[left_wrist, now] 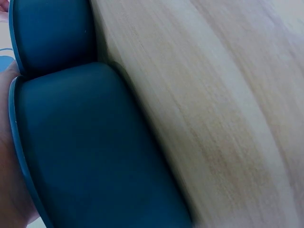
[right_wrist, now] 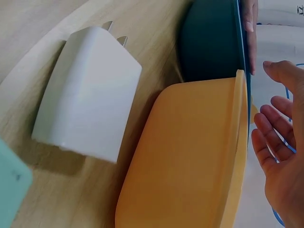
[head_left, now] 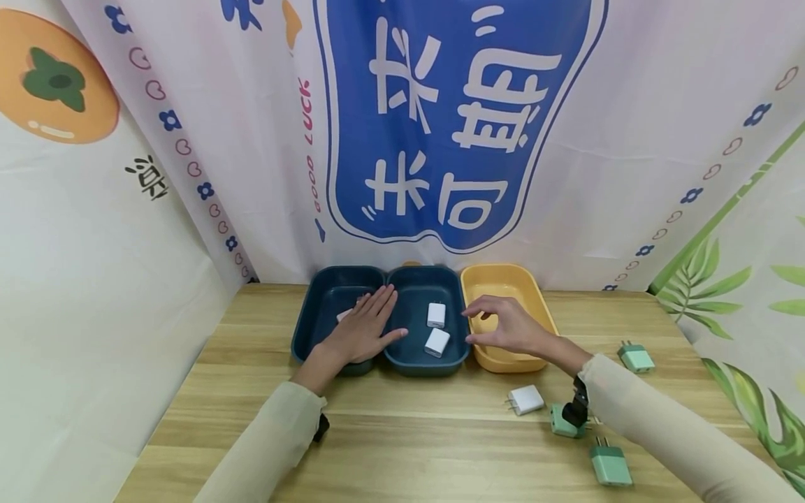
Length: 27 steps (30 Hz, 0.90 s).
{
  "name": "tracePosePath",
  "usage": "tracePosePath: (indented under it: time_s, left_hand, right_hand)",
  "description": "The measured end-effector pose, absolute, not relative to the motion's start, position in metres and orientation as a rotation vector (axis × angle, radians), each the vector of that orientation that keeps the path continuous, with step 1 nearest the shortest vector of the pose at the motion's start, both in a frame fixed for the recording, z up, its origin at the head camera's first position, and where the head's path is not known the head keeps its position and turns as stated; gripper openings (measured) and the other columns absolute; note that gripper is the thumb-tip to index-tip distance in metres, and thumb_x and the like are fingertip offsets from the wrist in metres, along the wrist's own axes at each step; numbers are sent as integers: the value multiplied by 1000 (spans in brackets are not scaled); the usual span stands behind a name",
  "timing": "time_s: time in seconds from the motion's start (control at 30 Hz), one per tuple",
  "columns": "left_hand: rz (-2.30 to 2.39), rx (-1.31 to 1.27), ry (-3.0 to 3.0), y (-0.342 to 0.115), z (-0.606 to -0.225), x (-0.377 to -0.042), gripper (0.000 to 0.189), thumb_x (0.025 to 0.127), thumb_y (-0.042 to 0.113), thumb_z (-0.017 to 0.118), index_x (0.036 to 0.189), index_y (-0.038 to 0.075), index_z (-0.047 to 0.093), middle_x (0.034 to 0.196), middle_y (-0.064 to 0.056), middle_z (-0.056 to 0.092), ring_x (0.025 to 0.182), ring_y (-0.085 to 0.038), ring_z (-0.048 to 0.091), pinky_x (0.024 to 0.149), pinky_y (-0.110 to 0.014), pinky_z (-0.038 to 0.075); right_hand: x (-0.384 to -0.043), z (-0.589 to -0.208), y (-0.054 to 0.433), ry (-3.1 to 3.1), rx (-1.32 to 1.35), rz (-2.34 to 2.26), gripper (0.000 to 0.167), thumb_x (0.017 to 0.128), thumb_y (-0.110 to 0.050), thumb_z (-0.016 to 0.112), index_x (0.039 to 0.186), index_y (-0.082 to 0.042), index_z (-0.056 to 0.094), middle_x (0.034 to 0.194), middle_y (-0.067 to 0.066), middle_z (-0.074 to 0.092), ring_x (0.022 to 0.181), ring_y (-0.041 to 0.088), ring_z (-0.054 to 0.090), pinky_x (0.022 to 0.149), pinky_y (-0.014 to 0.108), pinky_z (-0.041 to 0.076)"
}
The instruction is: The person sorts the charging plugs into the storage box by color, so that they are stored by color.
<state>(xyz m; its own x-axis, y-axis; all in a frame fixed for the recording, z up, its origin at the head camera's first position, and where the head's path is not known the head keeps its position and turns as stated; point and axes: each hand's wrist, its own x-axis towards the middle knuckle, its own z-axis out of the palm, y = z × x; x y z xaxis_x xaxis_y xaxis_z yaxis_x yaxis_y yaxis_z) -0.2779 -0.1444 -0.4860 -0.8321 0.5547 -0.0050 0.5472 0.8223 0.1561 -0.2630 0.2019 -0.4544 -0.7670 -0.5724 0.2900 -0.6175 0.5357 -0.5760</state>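
Note:
My left hand lies with straight fingers across the left dark blue bin and the near wall it shares with the middle one. Partly hidden by it, a small whitish piece shows inside the left bin. Two white charger plugs sit in the middle dark blue bin, an upper charger and a lower charger. Over the left rim of the yellow bin hovers my right hand, thumb and fingers apart, nothing between them. The right wrist view also shows this hand holding nothing.
On the wooden table, a white charger lies in front of the yellow bin. Green chargers lie to the right: one far right, one near the right wrist, one nearer the front. A printed cloth hangs behind the bins.

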Motion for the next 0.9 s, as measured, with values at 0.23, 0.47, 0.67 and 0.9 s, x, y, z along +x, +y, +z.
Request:
tracePosePath:
  time_s: [0.23, 0.47, 0.67, 0.9]
  left_hand:
    - [226, 863, 2935, -146, -487, -281, 92, 107, 71, 32, 170, 10, 2, 179, -6, -3, 165, -25, -2, 133, -47, 3]
    - [223, 882, 2944, -145, -485, -278, 92, 108, 68, 34, 170, 7, 8, 179, -9, 1, 165, -28, 2, 133, -50, 8]
    - [232, 891, 2951, -144, -485, -276, 92, 108, 69, 34, 170, 6, 10, 179, -11, 4, 165, -29, 4, 133, -51, 9]
    - [224, 897, 2956, -144, -485, -276, 93, 108, 70, 32, 170, 5, 12, 179, -11, 5, 165, -30, 5, 133, -52, 11]
  right_hand:
    - [-260, -451, 210, -2673, 1090, 1077, 42, 83, -19, 93, 117, -1, 77, 117, 13, 77, 106, 35, 72, 87, 52, 63]
    - [-253, -450, 217, -2660, 1099, 1040, 40, 80, -18, 94, 115, -7, 78, 115, 10, 78, 103, 33, 72, 85, 39, 64]
    - [-247, -449, 224, -2631, 1117, 1025, 38, 81, -17, 93, 115, -9, 78, 115, 7, 78, 102, 25, 72, 84, 32, 63]
    - [-239, -448, 232, -2586, 1174, 1028, 37, 80, -13, 92, 114, -8, 79, 113, 9, 79, 101, 31, 73, 82, 36, 64]
